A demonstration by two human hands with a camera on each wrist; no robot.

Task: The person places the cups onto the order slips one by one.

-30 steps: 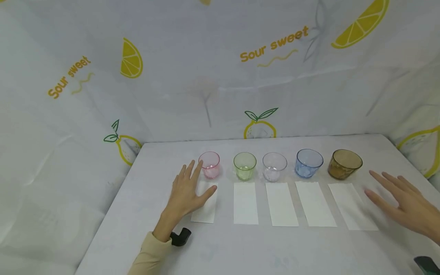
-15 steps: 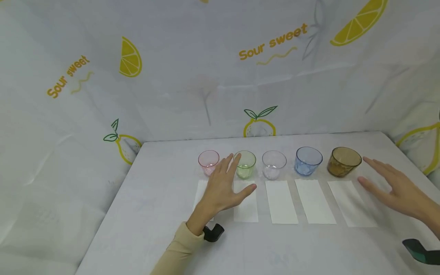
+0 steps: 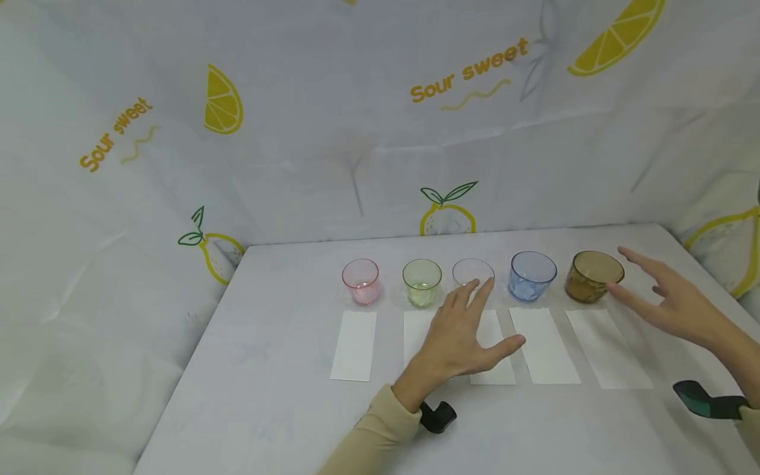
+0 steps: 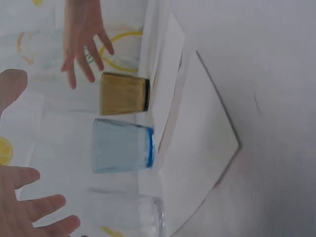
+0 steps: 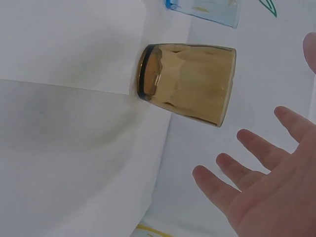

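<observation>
- Left hand [image 3: 454, 343] has passed from green cup [image 3: 422, 284] to clear cup [image 3: 470, 269].
- Right hand [image 3: 683, 307] has neared brown cup [image 3: 588, 280].
- Both hands spread, holding nothing: no cup gripped yet.

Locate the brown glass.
In the head view, the brown glass stands at the row's right end, just right of the blue glass and beyond a white card.

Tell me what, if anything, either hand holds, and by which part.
Nothing is held: the left hand and right hand are empty, the right near the amber glass tumbler.
</observation>
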